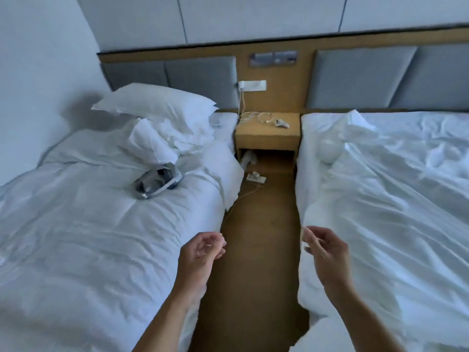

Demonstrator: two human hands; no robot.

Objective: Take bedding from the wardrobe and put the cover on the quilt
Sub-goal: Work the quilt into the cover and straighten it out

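Observation:
Two beds flank a narrow brown aisle. A white quilt (83,224) covers the left bed, with pillows (157,105) piled at its head. Rumpled white bedding (396,199) lies over the right bed. My left hand (200,252) hovers at the left bed's inner edge, fingers loosely curled, holding nothing. My right hand (324,247) hangs at the right bed's inner edge, fingers apart and empty, just beside the white fabric. No wardrobe is in view.
A grey headset (157,184) lies on the left bed. The wooden nightstand (267,134) at the aisle's far end carries a cable and a white controller (280,123). A power strip (256,177) and cord lie on the floor. A white round object (330,151) rests on the right bed.

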